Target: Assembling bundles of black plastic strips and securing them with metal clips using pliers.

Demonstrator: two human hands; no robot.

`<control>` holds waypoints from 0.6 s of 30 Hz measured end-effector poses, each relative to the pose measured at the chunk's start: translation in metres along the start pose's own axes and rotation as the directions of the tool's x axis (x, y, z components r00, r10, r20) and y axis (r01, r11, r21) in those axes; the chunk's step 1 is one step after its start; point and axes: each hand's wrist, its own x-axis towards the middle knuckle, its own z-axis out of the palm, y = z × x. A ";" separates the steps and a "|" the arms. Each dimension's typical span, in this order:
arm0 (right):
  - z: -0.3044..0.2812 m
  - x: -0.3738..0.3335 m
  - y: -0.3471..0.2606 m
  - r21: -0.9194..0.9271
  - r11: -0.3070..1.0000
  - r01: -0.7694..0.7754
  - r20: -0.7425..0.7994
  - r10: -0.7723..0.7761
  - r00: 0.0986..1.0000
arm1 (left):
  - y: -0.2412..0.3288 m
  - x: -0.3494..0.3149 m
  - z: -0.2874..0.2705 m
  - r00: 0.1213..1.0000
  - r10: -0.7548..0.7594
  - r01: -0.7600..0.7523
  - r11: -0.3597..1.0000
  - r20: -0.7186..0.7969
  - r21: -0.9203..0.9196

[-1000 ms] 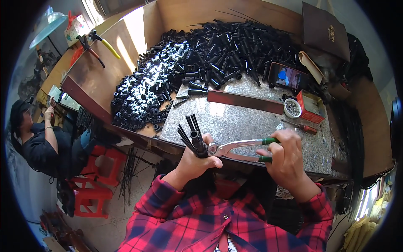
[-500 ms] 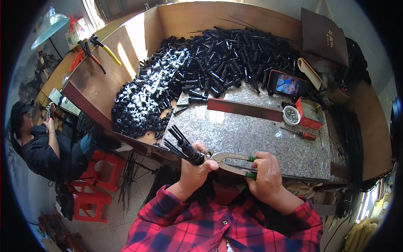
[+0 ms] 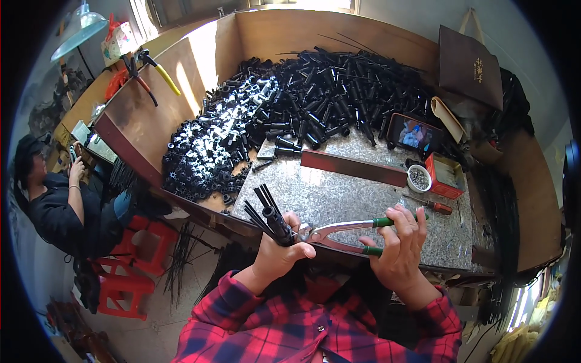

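A black tubular part (image 3: 277, 225) with several thin black rods (image 3: 266, 196) sticking out beside it is gripped in my left hand (image 3: 272, 257), tilted up and leftward. My right hand (image 3: 399, 242) has its fingers round the green-sleeved handles of metal end-cutting pincers (image 3: 344, 228), the handles spread apart. The jaws of the pincers are at the lower end of the tubular part, by my left thumb and fingers. Exactly what lies between the jaws is hidden.
Beyond my hands lies a speckled stone slab (image 3: 278, 187) with a long dark bar (image 3: 354, 167), a white cup of small bits (image 3: 419, 177), a red box (image 3: 445, 175) and a screwdriver (image 3: 439, 207). Black parts (image 3: 339, 91) heap behind it, beside a propped phone (image 3: 414, 132). A co-worker (image 3: 57, 199) sits left.
The pincers' handles have spread wider, and my right hand has moved a little up and right with its fingers loosened. My left hand still holds the black part.
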 end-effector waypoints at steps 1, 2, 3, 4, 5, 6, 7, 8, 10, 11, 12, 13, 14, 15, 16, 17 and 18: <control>0.000 0.000 -0.001 -0.001 1.000 0.001 -0.001 -0.001 1.000 | -0.002 0.000 -0.001 1.000 0.005 -0.005 0.999 0.011 0.036; 0.000 0.000 -0.002 0.000 1.000 -0.011 -0.007 0.011 1.000 | -0.001 0.001 0.000 1.000 0.006 -0.006 0.999 0.010 0.035; 0.001 0.000 -0.002 0.001 1.000 -0.023 -0.013 0.023 1.000 | 0.002 0.001 0.002 1.000 0.011 -0.011 1.000 0.012 0.007; 0.001 0.000 -0.002 0.005 1.000 -0.021 -0.013 0.021 1.000 | 0.003 0.001 0.003 1.000 0.015 -0.015 1.000 0.011 -0.020; 0.002 0.000 -0.002 0.044 0.999 -0.008 -0.009 0.008 1.000 | 0.001 0.000 0.000 1.000 0.014 -0.014 1.000 0.007 -0.019; 0.003 0.000 -0.002 0.083 0.997 0.005 -0.006 -0.004 1.000 | -0.002 0.000 -0.003 1.000 0.029 -0.030 0.999 0.006 0.021; 0.003 -0.001 -0.001 0.081 0.997 0.004 -0.005 -0.003 1.000 | -0.004 0.000 -0.004 0.999 0.044 -0.045 0.997 0.012 0.059; 0.004 -0.003 0.000 0.153 0.988 -0.004 0.018 0.002 1.000 | -0.004 0.000 -0.003 0.999 0.044 -0.044 0.997 0.014 0.058; 0.004 -0.004 0.000 0.222 0.975 -0.016 0.042 0.007 0.999 | -0.003 0.000 -0.002 0.996 0.088 -0.089 0.993 0.020 0.082; 0.004 -0.004 -0.001 0.258 0.966 -0.027 0.063 0.011 0.998 | -0.004 0.001 -0.002 0.996 0.087 -0.088 0.993 0.024 0.081; 0.003 -0.004 -0.001 0.293 0.955 -0.038 0.084 0.014 0.996 | -0.006 0.001 -0.003 0.996 0.088 -0.090 0.995 0.033 0.052; 0.003 -0.004 -0.002 0.291 0.956 -0.040 0.083 0.016 0.996 | -0.006 0.000 -0.003 0.995 0.091 -0.092 0.995 0.041 0.023; 0.002 -0.005 -0.002 0.308 0.950 -0.050 0.115 0.015 0.993 | -0.007 -0.001 -0.003 0.995 0.091 -0.092 0.995 0.045 0.023; 0.002 -0.005 -0.003 0.325 0.944 -0.062 0.147 0.014 0.989 | -0.007 -0.003 -0.003 0.996 0.086 -0.086 0.996 0.033 0.001; 0.002 -0.006 -0.005 0.324 0.944 -0.064 0.148 0.017 0.989 | -0.006 -0.005 -0.003 0.997 0.080 -0.080 0.997 0.021 -0.022; 0.002 -0.006 -0.006 0.352 0.932 -0.089 0.162 0.032 0.986 | -0.006 -0.005 -0.001 0.995 0.104 -0.103 0.994 0.009 -0.023; 0.002 -0.007 -0.008 0.380 0.918 -0.113 0.177 0.047 0.983 | -0.005 -0.006 0.002 0.995 0.102 -0.102 0.995 0.011 -0.023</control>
